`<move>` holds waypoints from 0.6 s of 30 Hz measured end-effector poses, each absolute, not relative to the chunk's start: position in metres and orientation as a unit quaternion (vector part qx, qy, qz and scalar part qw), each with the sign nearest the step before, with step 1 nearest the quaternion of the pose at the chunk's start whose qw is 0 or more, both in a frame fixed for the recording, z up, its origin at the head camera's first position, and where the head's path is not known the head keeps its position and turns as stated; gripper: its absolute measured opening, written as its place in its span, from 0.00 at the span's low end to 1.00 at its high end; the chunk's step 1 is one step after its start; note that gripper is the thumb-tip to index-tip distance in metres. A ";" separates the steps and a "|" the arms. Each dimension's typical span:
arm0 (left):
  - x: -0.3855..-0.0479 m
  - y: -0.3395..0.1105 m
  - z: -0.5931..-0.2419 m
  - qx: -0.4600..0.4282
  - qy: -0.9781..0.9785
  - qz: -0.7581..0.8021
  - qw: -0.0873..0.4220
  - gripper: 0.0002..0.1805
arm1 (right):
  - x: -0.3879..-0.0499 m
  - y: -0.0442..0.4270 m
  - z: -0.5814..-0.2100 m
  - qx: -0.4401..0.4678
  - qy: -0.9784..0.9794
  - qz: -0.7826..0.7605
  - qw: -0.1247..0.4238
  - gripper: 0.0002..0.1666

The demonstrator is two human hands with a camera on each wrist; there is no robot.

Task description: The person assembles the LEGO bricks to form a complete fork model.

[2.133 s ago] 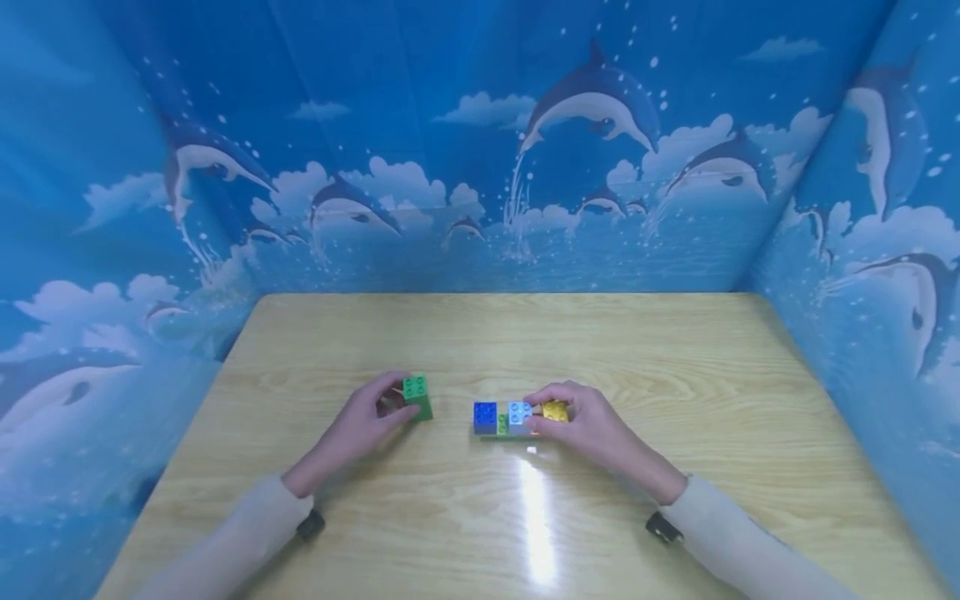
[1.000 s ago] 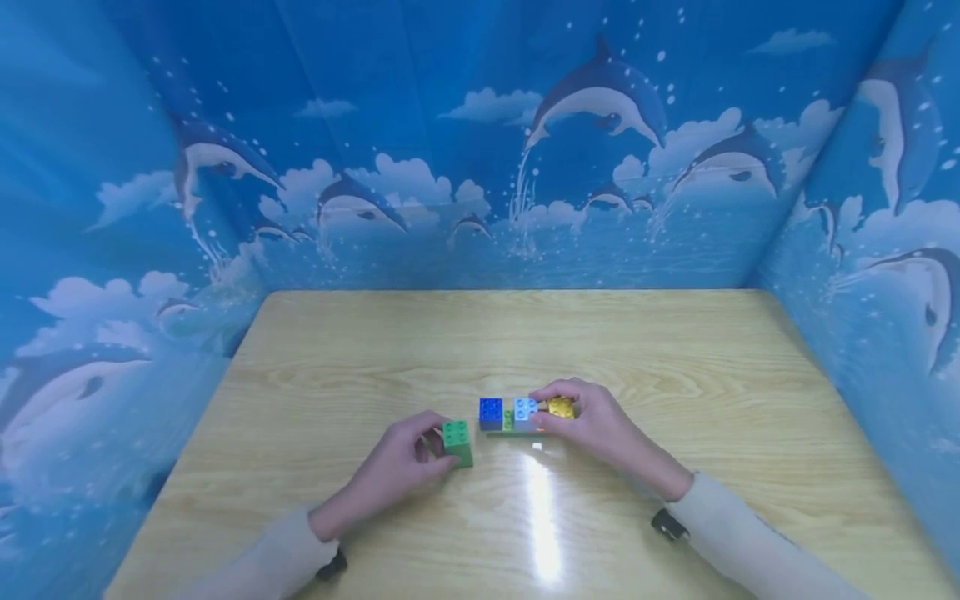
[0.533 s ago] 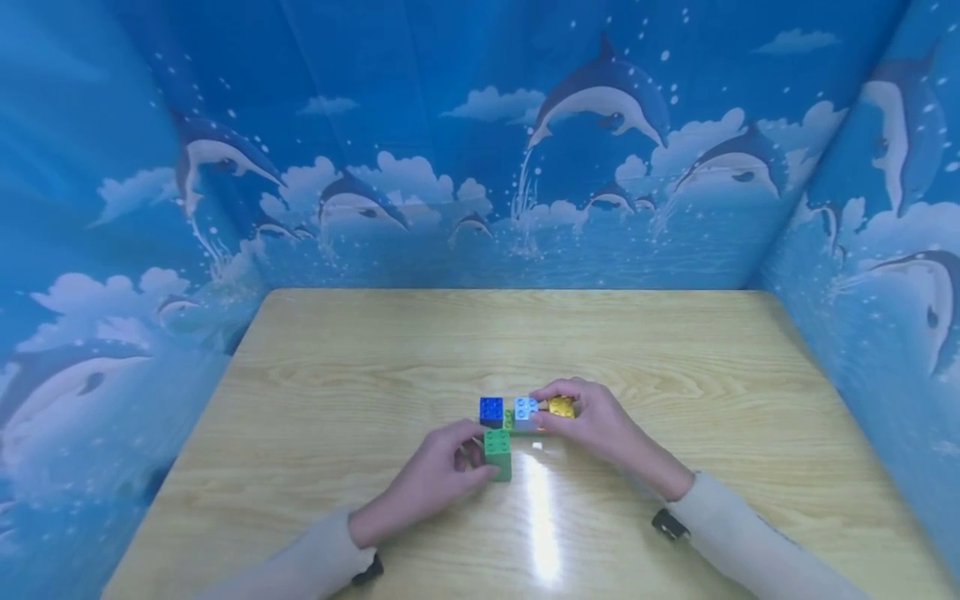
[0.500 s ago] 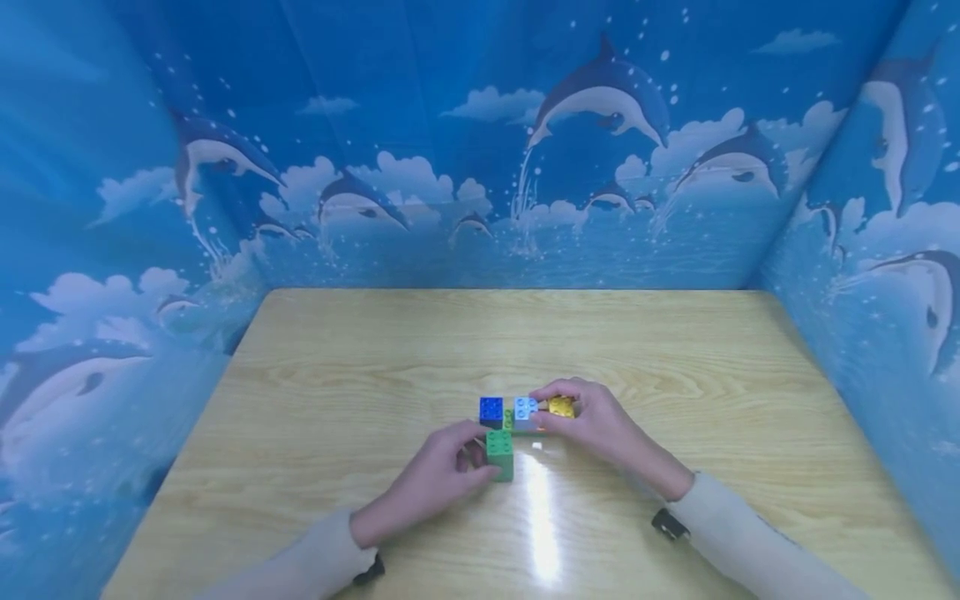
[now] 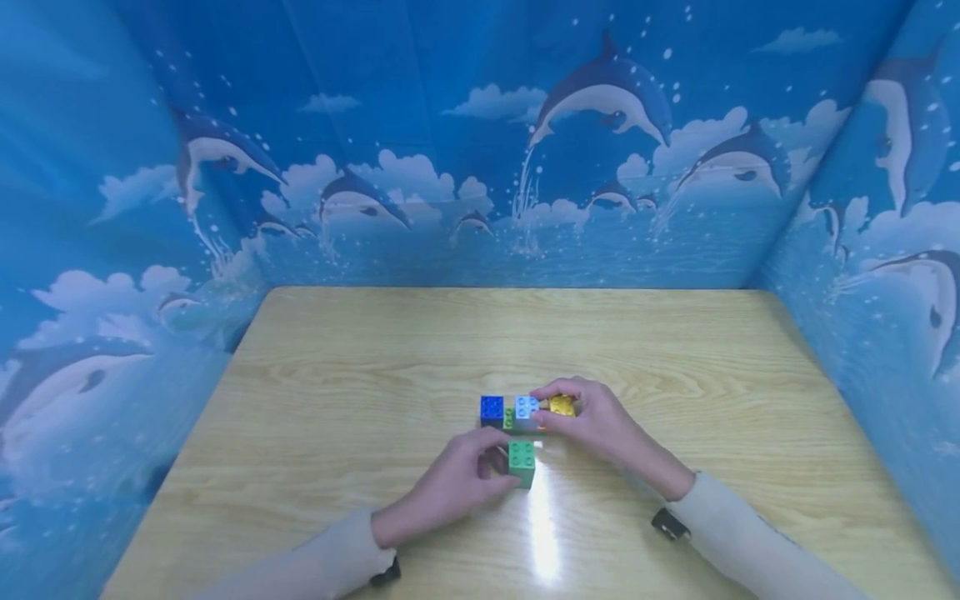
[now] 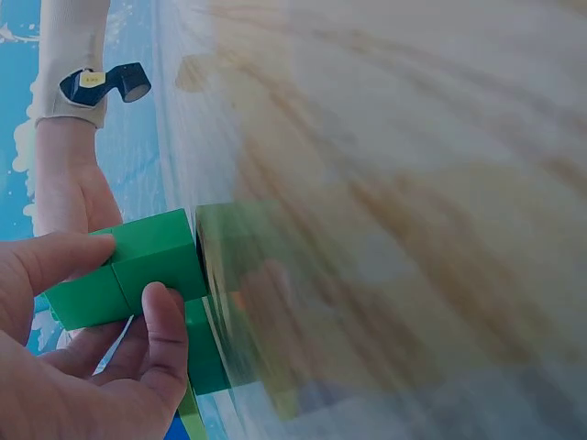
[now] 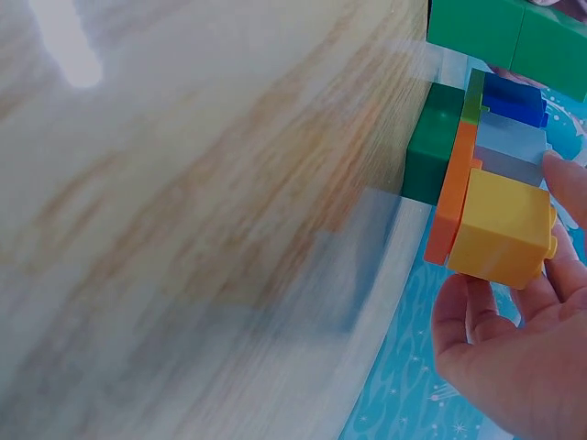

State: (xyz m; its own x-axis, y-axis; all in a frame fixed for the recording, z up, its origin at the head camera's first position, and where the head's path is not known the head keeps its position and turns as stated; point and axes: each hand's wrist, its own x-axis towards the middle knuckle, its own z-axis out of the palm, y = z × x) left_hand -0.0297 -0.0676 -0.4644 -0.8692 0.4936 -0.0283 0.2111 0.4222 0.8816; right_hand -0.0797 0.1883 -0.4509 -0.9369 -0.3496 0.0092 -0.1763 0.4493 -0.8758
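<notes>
My left hand grips a stack of two green toy bricks, thumb on one side and fingers on the other. The stack stands upright at the table surface, in front of a built row of bricks; whether it touches is unclear. My right hand pinches the row at its light blue brick. Left of that is a dark blue brick, right of it a yellow brick. In the right wrist view, an orange brick and a lime brick lie beneath them, over a green brick.
The wood-grain table reflects a bright light streak in front of the row. A blue curtain with dolphins stands around its back and sides. A small dark device sits at the right sleeve, another at the left.
My left hand has carried the green stack rightward and nearer to me, from left of the row to in front of it. The right hand has stayed on the row.
</notes>
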 end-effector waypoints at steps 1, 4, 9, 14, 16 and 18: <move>-0.029 -0.067 -0.464 0.212 0.831 0.493 0.144 0.24 | -0.079 0.188 -0.451 -0.154 0.847 -0.501 0.087 0.19; -0.029 -0.064 -0.464 0.212 0.830 0.495 0.144 0.25 | -0.079 0.188 -0.450 -0.151 0.849 -0.498 0.091 0.19; -0.028 -0.062 -0.464 0.211 0.829 0.496 0.149 0.27 | -0.079 0.188 -0.448 -0.147 0.854 -0.492 0.090 0.19; -0.028 -0.061 -0.464 0.206 0.828 0.497 0.158 0.27 | -0.079 0.188 -0.448 -0.148 0.855 -0.489 0.093 0.19; -0.029 -0.061 -0.464 0.203 0.829 0.496 0.161 0.27 | -0.079 0.188 -0.447 -0.150 0.854 -0.488 0.096 0.19; -0.029 -0.060 -0.464 0.202 0.829 0.496 0.162 0.27 | -0.080 0.188 -0.447 -0.152 0.854 -0.488 0.098 0.18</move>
